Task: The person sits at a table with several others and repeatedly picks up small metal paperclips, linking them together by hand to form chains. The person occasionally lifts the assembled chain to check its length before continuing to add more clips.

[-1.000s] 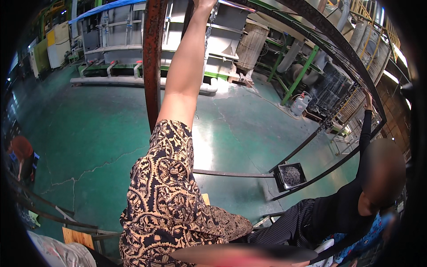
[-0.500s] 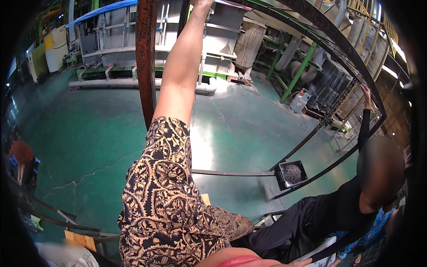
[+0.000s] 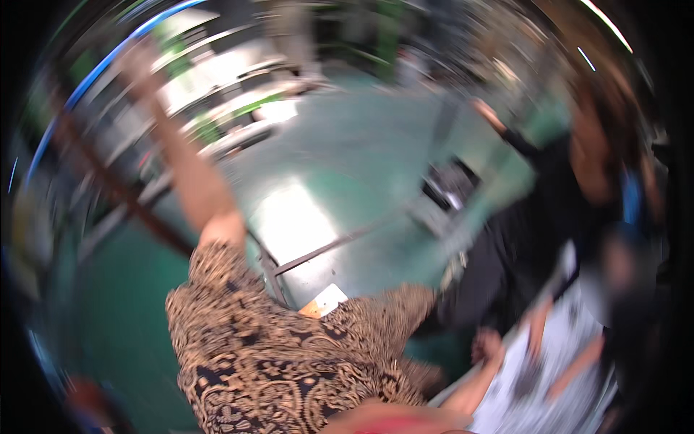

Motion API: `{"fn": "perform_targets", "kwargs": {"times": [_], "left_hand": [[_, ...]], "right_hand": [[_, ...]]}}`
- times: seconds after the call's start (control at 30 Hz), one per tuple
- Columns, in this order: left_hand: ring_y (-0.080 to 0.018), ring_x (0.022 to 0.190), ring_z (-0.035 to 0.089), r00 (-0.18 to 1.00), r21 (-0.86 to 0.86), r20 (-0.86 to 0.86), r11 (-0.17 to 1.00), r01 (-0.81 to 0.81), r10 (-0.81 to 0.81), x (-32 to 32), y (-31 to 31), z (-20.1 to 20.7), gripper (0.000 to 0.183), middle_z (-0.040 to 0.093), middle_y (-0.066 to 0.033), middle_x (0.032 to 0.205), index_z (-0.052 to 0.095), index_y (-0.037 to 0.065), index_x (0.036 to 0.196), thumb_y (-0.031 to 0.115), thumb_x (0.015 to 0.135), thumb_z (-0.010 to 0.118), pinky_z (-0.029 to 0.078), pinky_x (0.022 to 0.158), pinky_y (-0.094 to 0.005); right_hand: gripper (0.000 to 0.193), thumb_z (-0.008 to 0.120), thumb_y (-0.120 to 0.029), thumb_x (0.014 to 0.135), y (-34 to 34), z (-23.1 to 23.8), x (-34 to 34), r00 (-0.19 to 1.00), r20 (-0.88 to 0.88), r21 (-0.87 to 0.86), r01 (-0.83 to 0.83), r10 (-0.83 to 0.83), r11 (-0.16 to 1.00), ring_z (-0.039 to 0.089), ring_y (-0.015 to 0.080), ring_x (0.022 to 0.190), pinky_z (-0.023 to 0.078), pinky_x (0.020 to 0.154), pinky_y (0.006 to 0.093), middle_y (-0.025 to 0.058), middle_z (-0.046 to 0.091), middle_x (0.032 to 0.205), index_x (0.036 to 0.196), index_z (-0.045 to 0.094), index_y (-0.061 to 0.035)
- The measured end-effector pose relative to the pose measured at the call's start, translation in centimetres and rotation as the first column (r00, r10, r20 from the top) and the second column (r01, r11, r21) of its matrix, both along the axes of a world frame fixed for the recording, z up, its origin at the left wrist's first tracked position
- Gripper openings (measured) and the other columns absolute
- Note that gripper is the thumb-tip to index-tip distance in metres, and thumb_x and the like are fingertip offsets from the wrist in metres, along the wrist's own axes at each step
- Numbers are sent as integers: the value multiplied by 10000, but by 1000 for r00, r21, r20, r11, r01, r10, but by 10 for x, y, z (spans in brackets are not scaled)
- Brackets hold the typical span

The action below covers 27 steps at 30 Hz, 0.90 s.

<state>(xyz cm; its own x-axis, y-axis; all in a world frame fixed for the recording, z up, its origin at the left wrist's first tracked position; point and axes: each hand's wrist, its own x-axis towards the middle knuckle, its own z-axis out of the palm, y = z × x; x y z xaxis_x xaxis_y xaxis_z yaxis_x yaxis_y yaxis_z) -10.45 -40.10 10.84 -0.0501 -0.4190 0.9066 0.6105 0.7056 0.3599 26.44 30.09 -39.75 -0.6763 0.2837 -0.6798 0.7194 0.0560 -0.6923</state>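
My left arm, in a black-and-tan patterned sleeve (image 3: 217,267), is raised toward the far left. My left hand (image 3: 141,65) at its end is badly smeared, so its fingers and anything in them cannot be made out. A rusty reddish-brown metal bar (image 3: 119,181) slants past the forearm on its left side. At the lower right, a bare hand (image 3: 488,347) that appears to be my right one lies beside whitish cloth or sheet material (image 3: 499,398). Its fingers are blurred, and I cannot tell whether they hold anything.
A person in black (image 3: 520,224) stands at the right with one arm stretched out; other people's hands show close by. A dark bin (image 3: 450,184) sits near a thin metal frame bar (image 3: 347,239) over the green floor (image 3: 347,137). Blurred machinery lines the back.
The view has swung and blurred. My raised left arm now appears farther left. The bare hand at the lower right has come into view, and the black-clad person's outstretched arm appears lower.
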Motion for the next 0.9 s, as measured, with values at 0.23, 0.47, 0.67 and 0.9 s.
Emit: {"fn": "perform_targets", "kwargs": {"times": [0.23,0.47,0.67,0.9], "left_hand": [[-233,693,651,496,-468,-197,526,710,-846,75,317,-107,293,661,-231,835,665,-96,911,130,982,492,540,609,-251],[-177,668,657,-192,-77,922,-643,762,-337,255,573,-251,231,706,-135,793,730,10,970,202,842,718,508,643,-300],[-377,745,674,-13,-100,986,-645,757,-168,335,683,-368,300,657,-251,738,711,-47,841,249,806,746,520,700,-450],[-428,865,654,260,-394,919,-639,660,-298,365,699,-409,116,660,-269,866,667,-48,815,41,785,600,541,737,-493]], "right_hand": [[404,522,-208,905,-98,94,-3,963,-220,46,-147,154,988,625,147,681,551,578,276,59,671,835,1281,564,-65],[365,501,-243,976,-225,188,125,850,-522,-29,63,-69,998,674,178,764,541,676,286,106,717,908,1285,573,-64],[290,537,-101,959,-324,222,234,612,-480,-99,673,-628,733,668,156,796,508,734,270,112,710,891,1224,603,-5],[252,548,-41,933,-324,233,248,433,-461,47,884,-775,466,657,133,821,501,768,260,96,703,852,1159,636,28]]}}
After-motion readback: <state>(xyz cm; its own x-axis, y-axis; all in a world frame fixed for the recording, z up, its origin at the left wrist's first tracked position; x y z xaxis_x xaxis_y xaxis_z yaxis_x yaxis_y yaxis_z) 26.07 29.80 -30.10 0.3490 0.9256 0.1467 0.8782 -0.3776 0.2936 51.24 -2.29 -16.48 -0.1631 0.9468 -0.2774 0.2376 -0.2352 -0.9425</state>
